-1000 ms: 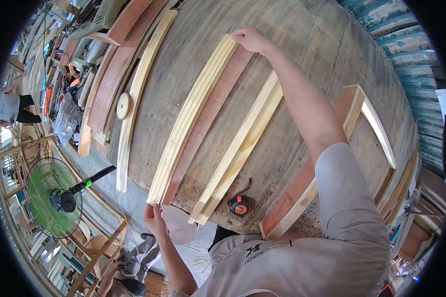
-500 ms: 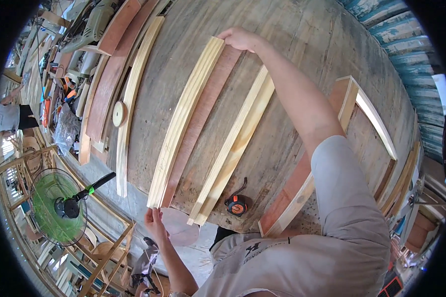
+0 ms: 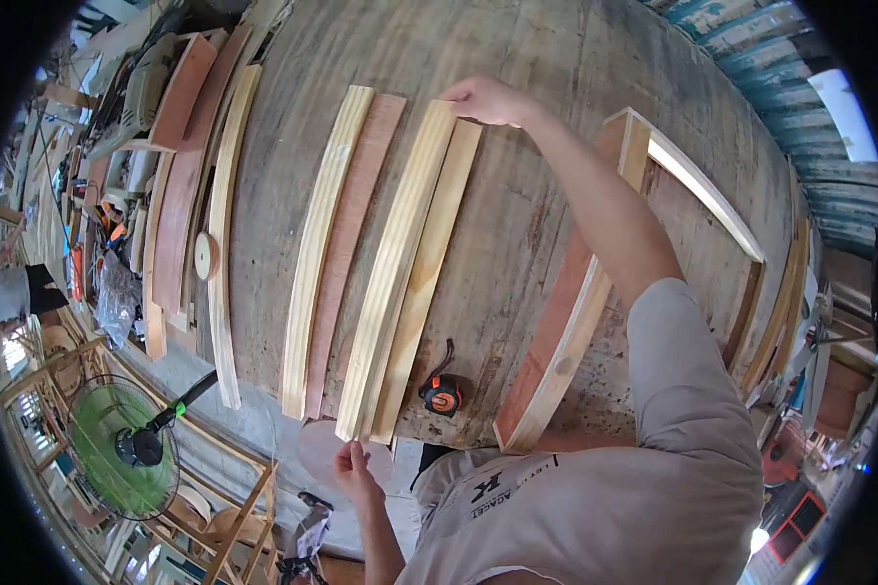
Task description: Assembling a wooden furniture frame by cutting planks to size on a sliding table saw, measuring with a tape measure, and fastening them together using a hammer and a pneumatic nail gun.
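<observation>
A long pale wooden strip [image 3: 392, 278] lies on the worktable, its length running away from me. My right hand [image 3: 490, 101] reaches across and pinches its far end. At the near end, by the table's edge, the closed fingers of my left hand [image 3: 357, 473] grip the same strip. Close along its right side lies another pale wooden strip [image 3: 427, 278]. To the left, apart from my hands, a pale strip [image 3: 326, 258] lies alongside a reddish board [image 3: 353, 258]. A black-and-orange tape measure [image 3: 444, 394] rests near the front edge.
A wooden frame [image 3: 556, 375] with reddish inner sides stands at right, under my right arm. At left lie a narrow plank [image 3: 226, 322] with a round wooden disc [image 3: 206, 255], reddish boards [image 3: 187, 185] and tools. A green fan [image 3: 127, 444] stands beyond the table's left front.
Both hands have left the pale strip beside the reddish board and moved right to the neighbouring one. That strip's far end has swung left. The whole view has shifted slightly.
</observation>
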A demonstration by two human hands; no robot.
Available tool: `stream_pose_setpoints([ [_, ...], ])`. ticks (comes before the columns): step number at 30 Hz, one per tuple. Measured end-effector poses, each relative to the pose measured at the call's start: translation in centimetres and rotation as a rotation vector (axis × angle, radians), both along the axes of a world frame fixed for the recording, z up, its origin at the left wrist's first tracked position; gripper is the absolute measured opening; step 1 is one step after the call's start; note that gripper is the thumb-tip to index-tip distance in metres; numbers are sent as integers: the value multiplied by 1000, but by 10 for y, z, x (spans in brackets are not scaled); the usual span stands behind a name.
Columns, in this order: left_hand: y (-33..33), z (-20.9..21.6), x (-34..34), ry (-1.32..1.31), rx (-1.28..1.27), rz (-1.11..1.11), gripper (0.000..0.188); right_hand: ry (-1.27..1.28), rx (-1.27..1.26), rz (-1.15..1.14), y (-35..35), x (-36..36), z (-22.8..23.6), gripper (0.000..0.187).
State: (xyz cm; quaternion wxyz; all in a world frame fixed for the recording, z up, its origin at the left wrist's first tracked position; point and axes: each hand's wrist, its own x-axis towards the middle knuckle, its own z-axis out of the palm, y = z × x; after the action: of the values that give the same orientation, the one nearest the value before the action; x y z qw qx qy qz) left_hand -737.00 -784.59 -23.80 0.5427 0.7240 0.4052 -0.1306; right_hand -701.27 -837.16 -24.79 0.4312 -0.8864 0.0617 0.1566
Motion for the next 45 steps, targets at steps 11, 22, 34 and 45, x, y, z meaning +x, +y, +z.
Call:
stream_pose_setpoints([
  [11, 9, -13, -36, 18, -183, 175, 40, 39, 56, 11, 0, 9, -8, 35],
  [22, -18, 3, -15, -9, -176, 188, 25, 37, 152, -23, -12, 3, -5, 38],
  [34, -33, 4, -54, 62, -197, 202, 23, -78, 114, -67, -38, -40, -19, 23],
  [45, -32, -26, -33, 29, -261, 171, 35, 8, 151, -193, -28, -46, -53, 29],
])
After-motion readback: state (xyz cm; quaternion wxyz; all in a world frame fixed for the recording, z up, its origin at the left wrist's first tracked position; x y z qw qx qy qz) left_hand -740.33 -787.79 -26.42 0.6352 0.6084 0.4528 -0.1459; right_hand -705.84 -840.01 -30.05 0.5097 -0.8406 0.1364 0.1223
